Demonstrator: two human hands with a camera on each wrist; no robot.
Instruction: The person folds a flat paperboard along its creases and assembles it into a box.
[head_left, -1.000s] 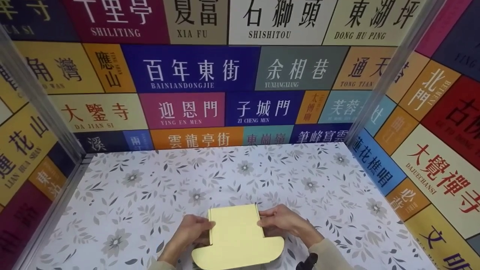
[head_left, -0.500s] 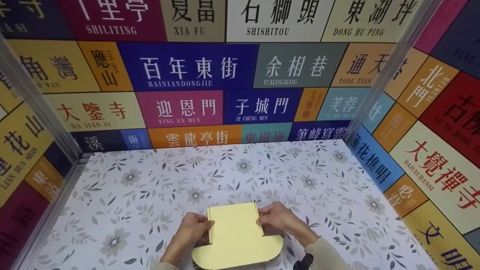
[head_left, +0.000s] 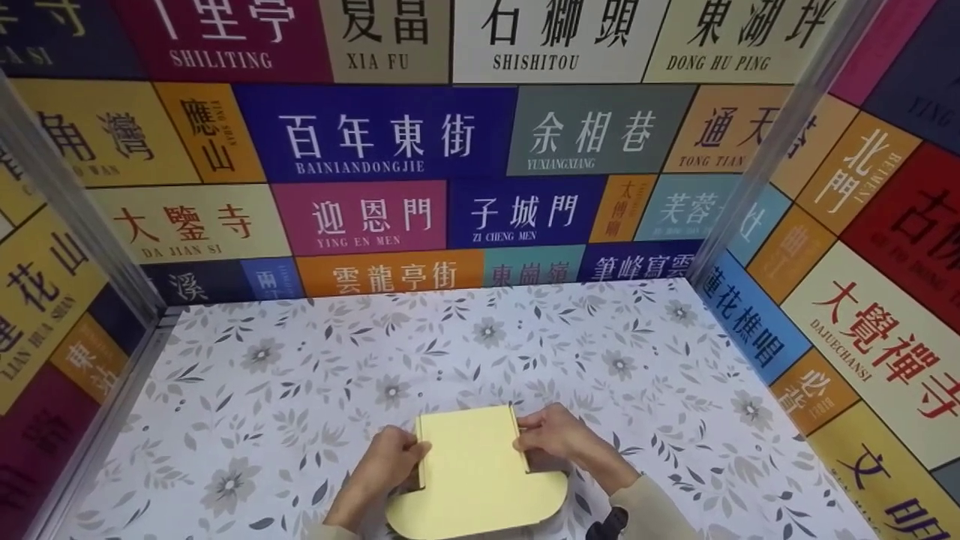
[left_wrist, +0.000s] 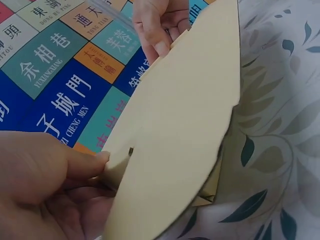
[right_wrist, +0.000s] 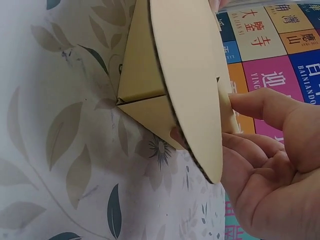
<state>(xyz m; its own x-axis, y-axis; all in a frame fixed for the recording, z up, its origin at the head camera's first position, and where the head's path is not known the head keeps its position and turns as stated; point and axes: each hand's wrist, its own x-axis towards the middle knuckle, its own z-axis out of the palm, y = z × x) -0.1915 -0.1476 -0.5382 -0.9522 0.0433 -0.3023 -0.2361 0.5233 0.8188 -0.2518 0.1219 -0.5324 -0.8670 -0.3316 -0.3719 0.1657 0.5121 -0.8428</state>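
Note:
A pale yellow cardboard box stands near the front of the table, its lid panel on top and a wide round-ended flap reaching toward me. On its left side my left hand pinches the lid's edge, thumb on top. My right hand grips the opposite edge the same way. In the left wrist view the flap stands out over the box front, with a small slot by the thumb. The right wrist view shows the box's side wall on the cloth, below the lid. The box's inside is hidden.
A white cloth with grey flowers and leaves covers the table. Panels with coloured name signs rise behind and on both sides, joined by metal posts. A black band sits at the right sleeve.
The view has shifted slightly. Both hands keep their hold on the box's sides, and the box stays nearly in the same place.

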